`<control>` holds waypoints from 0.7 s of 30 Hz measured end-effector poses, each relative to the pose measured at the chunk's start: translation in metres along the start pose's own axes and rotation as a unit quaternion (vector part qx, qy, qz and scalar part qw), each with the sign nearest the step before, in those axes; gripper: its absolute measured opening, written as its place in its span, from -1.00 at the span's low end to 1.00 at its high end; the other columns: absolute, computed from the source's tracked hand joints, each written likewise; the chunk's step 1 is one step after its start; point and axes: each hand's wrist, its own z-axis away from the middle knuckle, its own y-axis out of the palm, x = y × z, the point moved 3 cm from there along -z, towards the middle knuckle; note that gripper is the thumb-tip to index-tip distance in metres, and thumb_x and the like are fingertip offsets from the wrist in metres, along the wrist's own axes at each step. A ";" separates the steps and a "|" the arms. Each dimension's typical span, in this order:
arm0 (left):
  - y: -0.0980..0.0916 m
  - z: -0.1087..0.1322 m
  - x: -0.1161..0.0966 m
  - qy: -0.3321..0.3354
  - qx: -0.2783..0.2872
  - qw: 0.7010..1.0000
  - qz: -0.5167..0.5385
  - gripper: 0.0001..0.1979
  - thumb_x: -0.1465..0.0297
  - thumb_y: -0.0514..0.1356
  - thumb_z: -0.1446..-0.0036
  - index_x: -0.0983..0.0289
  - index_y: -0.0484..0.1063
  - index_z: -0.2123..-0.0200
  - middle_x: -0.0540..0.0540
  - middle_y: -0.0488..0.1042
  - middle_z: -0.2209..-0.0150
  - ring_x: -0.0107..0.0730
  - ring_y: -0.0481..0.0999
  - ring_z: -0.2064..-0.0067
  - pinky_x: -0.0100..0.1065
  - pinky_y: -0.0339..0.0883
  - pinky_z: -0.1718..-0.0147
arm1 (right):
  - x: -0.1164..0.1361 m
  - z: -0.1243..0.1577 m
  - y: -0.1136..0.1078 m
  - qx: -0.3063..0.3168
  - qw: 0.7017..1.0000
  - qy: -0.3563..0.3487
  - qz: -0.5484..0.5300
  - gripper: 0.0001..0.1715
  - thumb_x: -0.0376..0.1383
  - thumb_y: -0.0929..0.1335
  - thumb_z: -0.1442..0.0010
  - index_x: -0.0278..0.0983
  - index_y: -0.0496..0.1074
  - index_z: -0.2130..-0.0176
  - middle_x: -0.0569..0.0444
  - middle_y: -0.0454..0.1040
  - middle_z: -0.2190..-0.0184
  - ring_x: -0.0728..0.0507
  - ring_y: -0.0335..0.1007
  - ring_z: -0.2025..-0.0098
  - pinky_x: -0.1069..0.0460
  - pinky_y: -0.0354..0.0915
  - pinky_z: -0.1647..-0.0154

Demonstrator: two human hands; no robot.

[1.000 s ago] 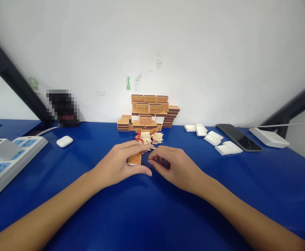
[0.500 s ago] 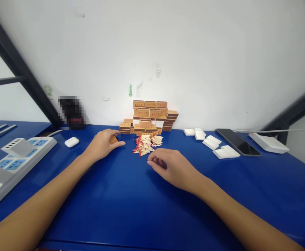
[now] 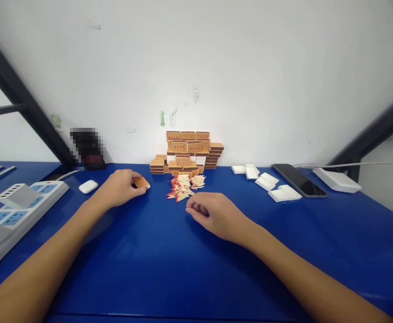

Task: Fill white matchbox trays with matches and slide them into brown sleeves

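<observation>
Between the thumb and fingers of my left hand is an orange matchbox, low over the blue table or on it. My right hand has its fingers curled to the thumb, just in front of the matches; whether anything is pinched there is too small to tell. Loose red-tipped matches lie in a pile on the table, with a smaller bunch beside them. Behind the matches, a stack of orange matchboxes stands against the wall.
Several white trays lie to the right, near a black phone and a white box. On the left are a white earbud case, a power strip and a dark, blurred object.
My left hand has shifted slightly left and toward me, and more of the matchbox now shows. The right hand keeps its curled shape. The whole view has shifted slightly.
</observation>
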 end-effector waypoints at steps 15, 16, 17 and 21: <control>-0.039 -0.060 -0.032 -0.043 -0.117 0.991 -0.054 -0.42 0.02 0.24 -0.20 0.30 0.54 -0.13 0.26 0.67 0.09 0.05 0.63 0.02 -0.17 0.42 0.03 | 0.002 0.000 0.001 0.021 1.000 -0.007 0.005 -0.88 -0.43 0.38 -0.31 -0.24 0.47 0.28 0.16 0.48 0.42 -0.01 0.30 0.41 0.07 0.10 0.34; -0.037 -0.069 -0.033 -0.046 -0.116 0.991 -0.056 -0.41 0.03 0.26 -0.20 0.31 0.54 -0.14 0.27 0.67 0.09 0.06 0.62 0.01 -0.16 0.42 0.01 | 0.001 -0.001 0.000 0.019 1.000 -0.004 0.007 -0.88 -0.43 0.38 -0.31 -0.24 0.47 0.28 0.17 0.47 0.43 -0.01 0.30 0.41 0.07 0.10 0.34; -0.034 -0.077 -0.034 -0.052 -0.117 0.990 -0.057 -0.42 0.02 0.27 -0.19 0.32 0.56 -0.11 0.30 0.66 0.10 0.07 0.62 0.01 -0.15 0.41 0.00 | 0.000 -0.001 -0.001 0.019 1.000 0.000 0.009 -0.88 -0.43 0.38 -0.31 -0.25 0.47 0.29 0.17 0.47 0.44 -0.01 0.30 0.42 0.07 0.09 0.34; -0.021 -0.096 -0.036 -0.069 -0.120 0.989 -0.047 -0.47 -0.04 0.29 -0.16 0.31 0.63 0.09 0.33 0.65 0.11 0.06 0.61 0.03 -0.18 0.41 0.05 | -0.002 -0.002 -0.003 0.018 1.000 0.004 0.017 -0.87 -0.43 0.39 -0.30 -0.26 0.46 0.31 0.16 0.46 0.44 -0.02 0.29 0.41 0.07 0.08 0.34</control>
